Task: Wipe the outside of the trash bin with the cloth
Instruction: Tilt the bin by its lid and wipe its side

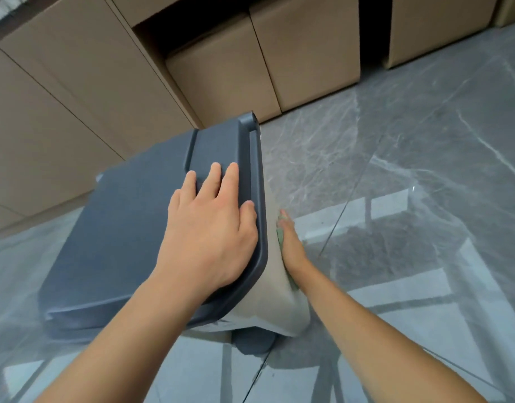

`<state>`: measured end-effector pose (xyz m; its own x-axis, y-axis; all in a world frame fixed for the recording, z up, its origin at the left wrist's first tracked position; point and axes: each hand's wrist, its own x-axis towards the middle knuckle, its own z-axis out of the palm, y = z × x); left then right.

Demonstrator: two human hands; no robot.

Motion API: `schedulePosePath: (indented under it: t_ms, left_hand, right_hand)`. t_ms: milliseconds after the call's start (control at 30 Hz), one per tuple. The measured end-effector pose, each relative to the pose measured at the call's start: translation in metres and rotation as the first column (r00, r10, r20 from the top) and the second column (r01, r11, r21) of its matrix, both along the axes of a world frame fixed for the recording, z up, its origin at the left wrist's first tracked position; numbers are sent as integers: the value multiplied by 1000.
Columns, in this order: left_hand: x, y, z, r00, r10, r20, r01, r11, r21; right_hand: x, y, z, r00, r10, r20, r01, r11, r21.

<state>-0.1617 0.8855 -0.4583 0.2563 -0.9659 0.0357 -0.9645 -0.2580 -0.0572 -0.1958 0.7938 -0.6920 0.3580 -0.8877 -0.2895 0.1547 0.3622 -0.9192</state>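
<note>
- Grey plastic lid (128,228) closes the top of the trash bin (267,303), which stands on the floor in the lower middle of the view, seen from above.
- Beige is the colour of the bin's body, visible as a narrow side wall below the lid's right edge and a rounded front corner.
- At the bin's base, a dark grey foot pedal (254,344) pokes out at the front.
- Left hand (209,228) lies flat on the lid near its right edge, palm down, fingers released and spread; 3 fingertips reach onto the raised hinge panel, and it grips nothing.
- Right hand (291,245) presses against the bin's right side wall, below the lid rim, fingers stretched straight and held together.
- Green cloth (280,234) sits pinned between that palm and the beige wall; only thin slivers show, by the fingers and below the wrist.
- Both forearms are bare and enter from the bottom of the frame.
- Glossy grey marble-pattern floor tiles (410,146) surround the bin and carry pale reflections of a window frame.
- Tan cabinet fronts (61,112) run along the back, just behind the bin, with dark gaps between some of the units.
</note>
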Motion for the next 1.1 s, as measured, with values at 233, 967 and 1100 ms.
schedulePosePath:
  t_ms: [233,967,1100]
  left_hand:
    - [2,-6,-1,999,-34,33,34,999,8]
    - [1,-3,1,1000,3,-8,-3,1000,0]
    - [3,-3,-1,1000,4,-16,-4,1000,-4]
  right_hand:
    - [-18,45,67,968,94,231,20,893,-449]
    - [-10,23,60,965,88,248,18,919,-394]
    - [1,-23,10,997,51,56,-37,975,-221]
